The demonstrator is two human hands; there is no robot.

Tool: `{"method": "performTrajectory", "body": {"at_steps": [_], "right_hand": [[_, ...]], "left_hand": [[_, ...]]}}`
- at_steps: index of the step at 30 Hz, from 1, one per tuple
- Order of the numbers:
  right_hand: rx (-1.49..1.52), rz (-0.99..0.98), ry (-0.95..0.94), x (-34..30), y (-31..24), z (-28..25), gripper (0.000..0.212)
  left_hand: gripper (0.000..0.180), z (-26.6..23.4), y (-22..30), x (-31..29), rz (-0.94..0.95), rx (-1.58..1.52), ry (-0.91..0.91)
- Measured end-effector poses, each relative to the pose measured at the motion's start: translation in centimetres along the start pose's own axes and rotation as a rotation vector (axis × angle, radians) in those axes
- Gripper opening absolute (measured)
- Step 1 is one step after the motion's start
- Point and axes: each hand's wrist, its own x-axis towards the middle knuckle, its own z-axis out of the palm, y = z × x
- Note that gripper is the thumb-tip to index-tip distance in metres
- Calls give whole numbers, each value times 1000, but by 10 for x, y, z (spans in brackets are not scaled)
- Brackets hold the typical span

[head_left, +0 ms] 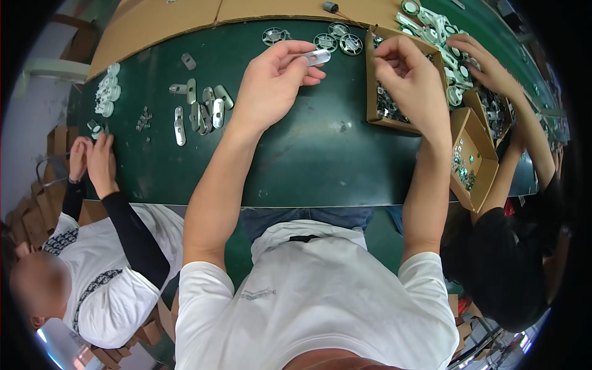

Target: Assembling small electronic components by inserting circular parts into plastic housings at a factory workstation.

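Observation:
My left hand pinches a shiny oblong metal plate between thumb and fingers, above the green table. An opening shows in the plate. Over a cardboard box of small metal parts, my right hand is closed, thumb against fingertips. Whatever lies between those fingertips is too small or hidden to make out. Left of my left forearm lies a loose group of similar oblong metal plates. Beyond my left hand are several round, spoked metal discs.
Small loose parts and white plastic pieces lie at the left, near a co-worker's hands. Another co-worker's hand reaches among white assemblies at the right. An open cardboard tray holds small shiny parts. Cardboard borders the far side.

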Motion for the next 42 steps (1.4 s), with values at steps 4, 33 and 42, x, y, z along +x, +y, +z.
{"method": "performTrajectory", "body": {"at_steps": [4,33,42], "right_hand": [[181,-18,-110,-2,-11,16,15],[584,60,-119,-3,-25,27,18],[178,-60,-28,-11,-24,40,12]], "left_hand": [[24,3,3,-1,-13,-40,-28],[25,0,6,-4,-24,-35,-72],[24,5,-1,-4,-15,-42,-62]]}}
